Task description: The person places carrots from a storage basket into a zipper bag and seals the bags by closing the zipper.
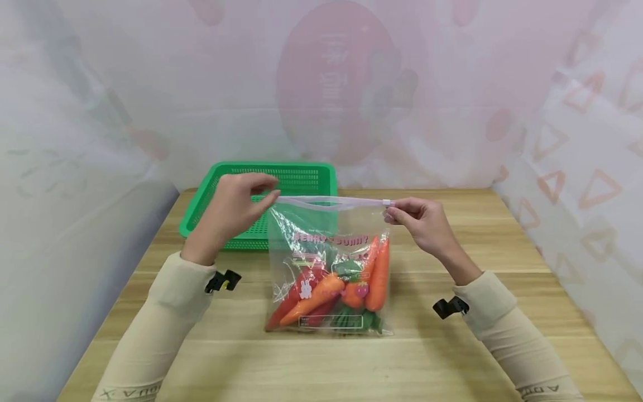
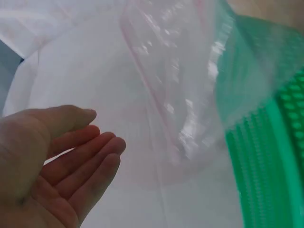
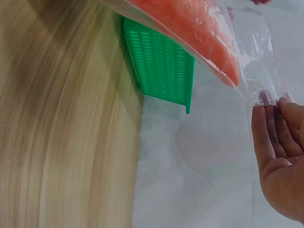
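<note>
A clear zip bag [image 1: 326,223] with pink print stands upright on the table, its top edge slightly parted. Inside are several orange carrots [image 1: 379,276], long red pieces [image 1: 291,298] and green leafy parts [image 1: 346,319]; the plastic's glare blurs them. My right hand [image 1: 422,223] pinches the bag's top right corner, beside the white slider [image 1: 387,202]. By the top left corner is my left hand [image 1: 233,206], thumb and fingers apart. The left wrist view shows that hand with relaxed fingers [image 2: 90,161] and a gap between it and the plastic.
Behind the bag, at the left, a green perforated basket [image 1: 331,173] stands on the wooden table [image 1: 442,346]. Pale printed cloth [image 1: 452,139] surrounds the table at the back and both sides.
</note>
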### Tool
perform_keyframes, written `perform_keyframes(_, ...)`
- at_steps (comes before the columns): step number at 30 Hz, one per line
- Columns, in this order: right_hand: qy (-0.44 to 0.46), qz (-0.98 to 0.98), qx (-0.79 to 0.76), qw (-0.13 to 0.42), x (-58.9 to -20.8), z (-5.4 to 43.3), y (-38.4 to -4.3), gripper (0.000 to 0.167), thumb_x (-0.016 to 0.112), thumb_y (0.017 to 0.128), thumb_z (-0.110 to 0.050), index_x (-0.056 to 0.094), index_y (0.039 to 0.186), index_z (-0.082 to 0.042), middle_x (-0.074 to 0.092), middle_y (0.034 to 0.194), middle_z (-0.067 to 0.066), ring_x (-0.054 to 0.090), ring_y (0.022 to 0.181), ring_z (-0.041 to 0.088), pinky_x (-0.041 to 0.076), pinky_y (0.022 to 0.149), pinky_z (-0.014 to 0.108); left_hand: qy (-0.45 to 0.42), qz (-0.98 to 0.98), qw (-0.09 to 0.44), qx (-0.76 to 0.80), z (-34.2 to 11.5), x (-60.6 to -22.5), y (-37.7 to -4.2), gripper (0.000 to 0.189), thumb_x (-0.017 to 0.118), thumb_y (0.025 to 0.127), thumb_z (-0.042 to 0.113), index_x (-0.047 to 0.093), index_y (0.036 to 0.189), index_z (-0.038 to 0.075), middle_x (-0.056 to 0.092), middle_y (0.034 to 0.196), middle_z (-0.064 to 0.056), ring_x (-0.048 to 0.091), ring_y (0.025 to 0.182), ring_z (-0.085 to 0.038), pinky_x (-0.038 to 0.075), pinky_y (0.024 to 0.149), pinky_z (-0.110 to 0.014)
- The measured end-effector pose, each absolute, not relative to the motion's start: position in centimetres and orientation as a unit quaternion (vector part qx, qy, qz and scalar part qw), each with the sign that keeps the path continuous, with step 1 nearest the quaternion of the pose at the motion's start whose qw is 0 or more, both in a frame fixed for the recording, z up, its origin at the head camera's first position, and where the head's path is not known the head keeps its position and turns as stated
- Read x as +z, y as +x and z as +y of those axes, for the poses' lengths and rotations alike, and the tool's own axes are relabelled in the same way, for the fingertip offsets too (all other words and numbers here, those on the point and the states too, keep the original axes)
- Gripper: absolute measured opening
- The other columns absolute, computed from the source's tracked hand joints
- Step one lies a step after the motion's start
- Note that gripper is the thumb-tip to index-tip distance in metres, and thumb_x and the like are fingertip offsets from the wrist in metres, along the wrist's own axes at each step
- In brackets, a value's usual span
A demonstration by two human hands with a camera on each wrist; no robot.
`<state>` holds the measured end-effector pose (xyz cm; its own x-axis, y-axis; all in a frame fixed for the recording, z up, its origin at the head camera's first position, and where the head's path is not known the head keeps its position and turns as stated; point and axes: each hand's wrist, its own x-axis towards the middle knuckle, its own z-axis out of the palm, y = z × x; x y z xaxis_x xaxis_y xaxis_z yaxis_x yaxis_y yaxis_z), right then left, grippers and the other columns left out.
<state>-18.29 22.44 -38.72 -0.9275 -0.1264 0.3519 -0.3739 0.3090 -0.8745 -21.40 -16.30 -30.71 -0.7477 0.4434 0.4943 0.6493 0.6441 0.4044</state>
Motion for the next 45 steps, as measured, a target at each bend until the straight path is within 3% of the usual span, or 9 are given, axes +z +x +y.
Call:
perform_keyframes(9, 0.171, -0.79, 0.577, 0.119, -38.6, 22.0, -18.3, 0.016, 0.07, 0.1, -0.002, 0.075, 0.111, 0.009, 0.076, 0.105, 0.031, 0.079, 0.088, 0.006, 0.064, 0.083, 0.027, -0.414, -0.869, 0.053, -0.265, -8.9, -26.7, -22.1, 0.028, 0.074, 0.1, 0.016, 0.076, 0.126, 0.005, 0.078, 0.124, -0.011, 0.076, 0.112, -0.024, 0.06, 0.101, -0.04)
perform_keyframes(16, 0.176, -0.782, 0.586, 0.12, -38.5, 22.0, -18.3, 0.017, 0.07, 0.099, 0.001, 0.074, 0.111, 0.012, 0.075, 0.105, 0.034, 0.078, 0.086, 0.005, 0.064, 0.082, 0.027, -0.448, -0.856, -0.019, -0.259, -4.1, -26.9, -23.4, 0.028, 0.072, 0.101, 0.016, 0.076, 0.126, 0.004, 0.077, 0.127, -0.012, 0.075, 0.116, -0.023, 0.059, 0.103, -0.035)
perform_keyframes(29, 0.178, -0.791, 0.571, 0.129, -38.5, 22.3, -18.1, 0.017, 0.069, 0.101, -0.002, 0.075, 0.112, 0.009, 0.076, 0.109, 0.031, 0.078, 0.087, 0.003, 0.064, 0.081, 0.028, -0.489, -0.838, -0.067, -0.233, 0.5, -29.0, -24.6, 0.019, 0.073, 0.101, 0.011, 0.079, 0.118, 0.007, 0.079, 0.118, -0.008, 0.075, 0.11, -0.018, 0.059, 0.101, -0.032)
perform_keyframes(36, 0.18, -0.785, 0.579, 0.128, -38.3, 22.1, -18.0, 0.017, 0.07, 0.1, -0.001, 0.076, 0.112, 0.009, 0.076, 0.109, 0.032, 0.079, 0.086, 0.005, 0.064, 0.081, 0.028, -0.497, -0.822, -0.086, -0.266, 1.3, -29.5, -25.3, 0.011, 0.073, 0.1, 0.008, 0.081, 0.107, 0.007, 0.081, 0.104, -0.004, 0.076, 0.096, -0.012, 0.06, 0.088, -0.023)
perform_keyframes(45, 0.165, -0.78, 0.589, 0.129, -38.3, 22.7, -17.9, 0.018, 0.07, 0.1, -0.001, 0.076, 0.111, 0.011, 0.079, 0.104, 0.026, 0.079, 0.084, 0.005, 0.064, 0.08, 0.028, -0.508, -0.817, -0.075, -0.262, 2.0, -29.5, -25.2, 0.014, 0.072, 0.1, 0.006, 0.083, 0.106, 0.009, 0.082, 0.102, -0.004, 0.077, 0.092, -0.011, 0.061, 0.085, -0.023)
